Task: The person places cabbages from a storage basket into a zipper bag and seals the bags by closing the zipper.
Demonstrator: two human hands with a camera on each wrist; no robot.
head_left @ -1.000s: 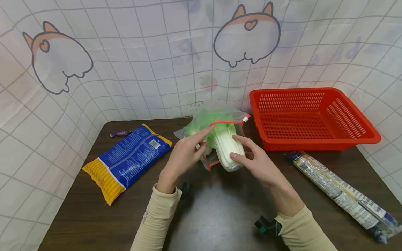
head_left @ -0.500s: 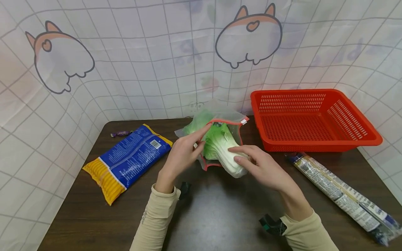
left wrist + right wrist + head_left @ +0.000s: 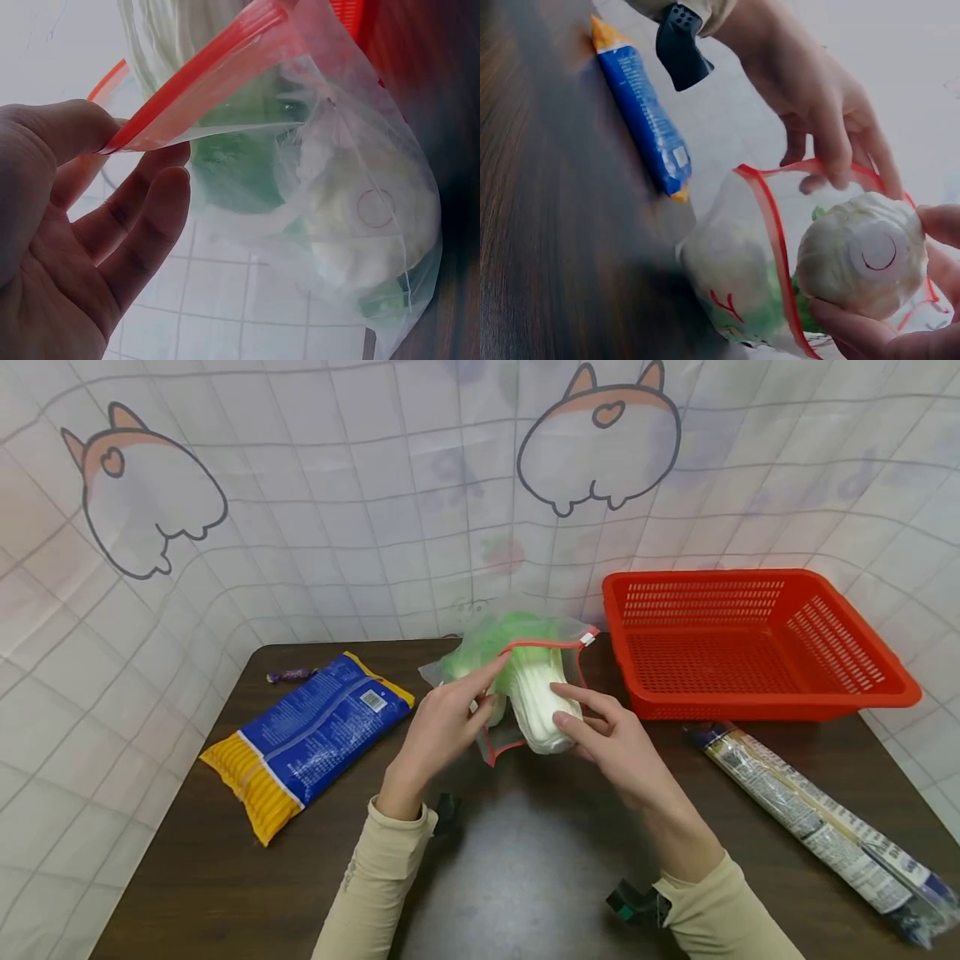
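A clear zip bag with a red zip edge and a white slider lies tilted at the table's back middle, its mouth held apart. My left hand pinches the red edge between thumb and fingers. In my right hand is a napa cabbage, gripped near its white base. The leafy green end is inside the bag and the base sticks out toward me. Another cabbage shows through the plastic in the left wrist view, fully inside. The right wrist view faces the held cabbage's round base.
A red plastic basket stands at the back right. In front of it lies a long silvery packet. At left are a blue and yellow bag and a small purple wrapped sweet. A patterned curtain hangs behind the table.
The held cabbage came partly out toward me half a second ago, then moved back deeper into the bag with my right hand. My left hand stays on the bag's edge.
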